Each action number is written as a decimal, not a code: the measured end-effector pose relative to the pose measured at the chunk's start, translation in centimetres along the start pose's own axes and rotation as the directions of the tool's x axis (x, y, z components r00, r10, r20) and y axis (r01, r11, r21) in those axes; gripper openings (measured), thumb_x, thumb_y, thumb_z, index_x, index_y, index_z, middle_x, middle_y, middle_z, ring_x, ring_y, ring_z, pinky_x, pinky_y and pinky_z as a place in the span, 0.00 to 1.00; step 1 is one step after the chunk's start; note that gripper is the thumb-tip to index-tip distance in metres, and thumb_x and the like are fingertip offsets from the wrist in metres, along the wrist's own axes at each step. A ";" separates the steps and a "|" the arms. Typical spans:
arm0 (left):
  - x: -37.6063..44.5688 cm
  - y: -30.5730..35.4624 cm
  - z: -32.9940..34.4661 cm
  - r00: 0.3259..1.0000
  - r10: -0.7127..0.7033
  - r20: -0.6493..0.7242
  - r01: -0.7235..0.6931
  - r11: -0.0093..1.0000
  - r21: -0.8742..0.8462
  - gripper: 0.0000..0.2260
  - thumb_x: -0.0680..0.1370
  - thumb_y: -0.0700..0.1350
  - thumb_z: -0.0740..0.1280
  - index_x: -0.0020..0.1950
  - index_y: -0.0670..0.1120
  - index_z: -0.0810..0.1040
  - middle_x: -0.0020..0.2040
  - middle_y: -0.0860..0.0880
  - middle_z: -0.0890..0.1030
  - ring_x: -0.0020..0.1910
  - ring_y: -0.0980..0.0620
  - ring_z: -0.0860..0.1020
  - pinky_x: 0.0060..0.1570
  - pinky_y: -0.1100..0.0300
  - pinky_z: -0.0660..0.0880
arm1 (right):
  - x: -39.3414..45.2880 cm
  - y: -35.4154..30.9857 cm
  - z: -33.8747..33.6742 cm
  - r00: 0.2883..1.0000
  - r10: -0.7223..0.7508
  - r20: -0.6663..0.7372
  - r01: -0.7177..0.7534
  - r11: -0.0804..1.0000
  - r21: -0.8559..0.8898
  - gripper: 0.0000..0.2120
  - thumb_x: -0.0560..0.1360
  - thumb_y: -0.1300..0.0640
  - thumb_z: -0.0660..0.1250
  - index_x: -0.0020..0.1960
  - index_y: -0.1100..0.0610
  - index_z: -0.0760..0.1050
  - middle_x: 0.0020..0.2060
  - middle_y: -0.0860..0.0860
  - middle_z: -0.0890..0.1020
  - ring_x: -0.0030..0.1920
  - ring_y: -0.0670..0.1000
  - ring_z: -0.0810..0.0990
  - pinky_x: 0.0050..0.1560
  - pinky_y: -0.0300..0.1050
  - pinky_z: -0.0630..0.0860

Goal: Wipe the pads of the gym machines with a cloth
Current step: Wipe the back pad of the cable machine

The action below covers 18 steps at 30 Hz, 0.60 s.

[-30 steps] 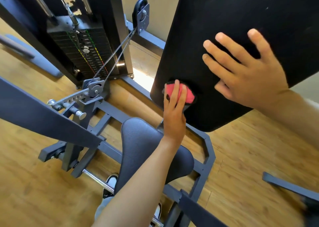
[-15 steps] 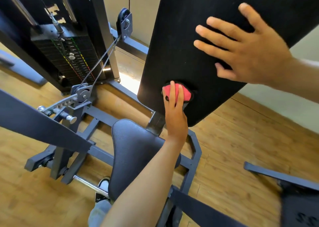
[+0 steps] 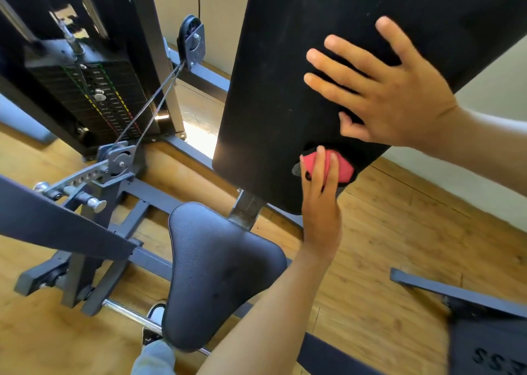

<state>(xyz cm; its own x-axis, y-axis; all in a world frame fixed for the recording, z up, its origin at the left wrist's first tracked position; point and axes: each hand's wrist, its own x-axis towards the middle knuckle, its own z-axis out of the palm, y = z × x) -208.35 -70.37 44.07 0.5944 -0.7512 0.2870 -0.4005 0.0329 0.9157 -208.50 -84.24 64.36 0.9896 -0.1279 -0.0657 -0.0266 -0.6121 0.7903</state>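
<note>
Your left hand (image 3: 320,203) slid the soft, light cloth (image 3: 339,166) rightward along the back pad (image 3: 271,89), fingers flat on it, while your right hand (image 3: 393,95) braced, open-fingered.

Red cloth (image 3: 340,169) lies flat against the upright black back pad's (image 3: 273,95) lower edge.

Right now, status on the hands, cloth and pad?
Left hand presses cloth flat on back pad, near its lower edge. Right hand open, flat on pad above. Seat below, not yet wiped. Nothing blocking.
</note>
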 end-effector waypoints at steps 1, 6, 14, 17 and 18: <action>-1.0 -1.2 0.3 1.000 -0.026 -0.001 0.026 0.999 0.034 0.42 0.74 0.20 0.63 0.83 0.48 0.60 0.84 0.54 0.51 0.84 0.43 0.49 0.77 0.69 0.55 | 0.0 0.0 0.0 1.000 -0.002 0.005 0.002 1.000 0.006 0.31 0.86 0.46 0.44 0.84 0.56 0.40 0.83 0.57 0.43 0.83 0.59 0.42 0.78 0.65 0.37; -5.7 -4.1 -0.4 0.867 -0.486 -0.108 0.478 0.873 -0.093 0.50 0.80 0.25 0.60 0.75 0.80 0.49 0.77 0.77 0.52 0.79 0.68 0.55 0.77 0.48 0.66 | 0.2 0.0 -0.1 1.000 -0.003 -0.005 0.003 1.000 -0.002 0.31 0.86 0.47 0.47 0.84 0.57 0.42 0.83 0.57 0.45 0.83 0.59 0.44 0.78 0.67 0.43; 1.7 4.8 0.2 0.985 -0.130 -0.115 0.105 0.973 -0.208 0.44 0.75 0.20 0.61 0.84 0.50 0.50 0.84 0.58 0.50 0.83 0.52 0.52 0.80 0.59 0.56 | 0.0 -0.3 0.3 0.999 0.003 -0.055 -0.011 0.989 -0.148 0.29 0.86 0.49 0.46 0.84 0.58 0.47 0.83 0.58 0.50 0.83 0.59 0.49 0.79 0.66 0.49; -0.5 2.6 0.5 0.969 -0.242 -0.044 0.235 0.965 -0.117 0.50 0.75 0.21 0.61 0.83 0.62 0.45 0.84 0.63 0.46 0.83 0.55 0.48 0.79 0.53 0.60 | -0.2 -0.3 0.1 0.999 -0.003 -0.041 -0.003 0.989 -0.149 0.29 0.85 0.51 0.47 0.84 0.58 0.46 0.83 0.58 0.50 0.83 0.60 0.49 0.79 0.66 0.49; -1.3 1.6 0.4 0.944 -0.325 -0.058 0.319 0.943 -0.099 0.50 0.76 0.22 0.61 0.82 0.64 0.45 0.83 0.64 0.46 0.83 0.57 0.48 0.79 0.50 0.62 | -0.2 -0.4 0.0 0.999 -0.006 -0.036 0.001 0.989 -0.150 0.29 0.85 0.51 0.46 0.84 0.58 0.47 0.83 0.58 0.50 0.83 0.60 0.49 0.79 0.66 0.49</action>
<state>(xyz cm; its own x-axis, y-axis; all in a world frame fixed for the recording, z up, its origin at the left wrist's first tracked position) -210.02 -69.54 45.03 0.7319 -0.6814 -0.0106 -0.1191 -0.1432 0.9825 -208.69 -84.02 64.06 0.9943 -0.0954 -0.0485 -0.0043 -0.4880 0.8728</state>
